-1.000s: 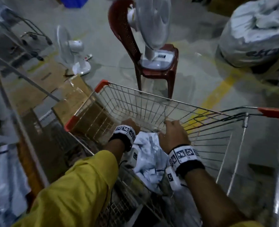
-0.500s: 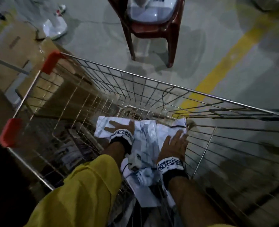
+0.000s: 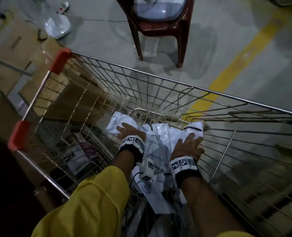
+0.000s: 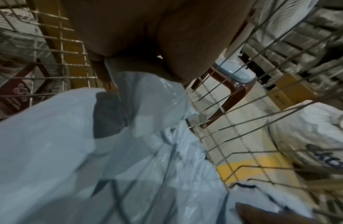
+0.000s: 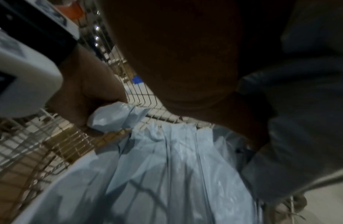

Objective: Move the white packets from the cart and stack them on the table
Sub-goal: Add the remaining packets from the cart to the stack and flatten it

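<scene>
Several white plastic packets (image 3: 159, 134) lie in a heap on the floor of the wire cart (image 3: 141, 72), which has orange corner caps. Both my hands are down inside the cart on the heap. My left hand (image 3: 126, 130) is at the far left end. In the right wrist view its fingers (image 5: 86, 97) curl round a crumpled end of a white packet (image 5: 116, 116). My right hand (image 3: 189, 144) lies on the right side of the packets with its fingers spread, near the cart's right wall. Packets (image 4: 70, 151) fill the lower part of the left wrist view.
A red plastic chair (image 3: 159, 29) carrying a fan base stands on the floor just beyond the cart. Another fan base (image 3: 58, 24) and cardboard boxes (image 3: 13, 48) are at the left. A yellow floor line (image 3: 236, 65) runs at the right. A large white sack (image 4: 310, 136) lies outside the cart.
Both hands have gone from the top of the cart down to its floor and now lie on the packets. My head has tilted down. Little has moved in the last half second.
</scene>
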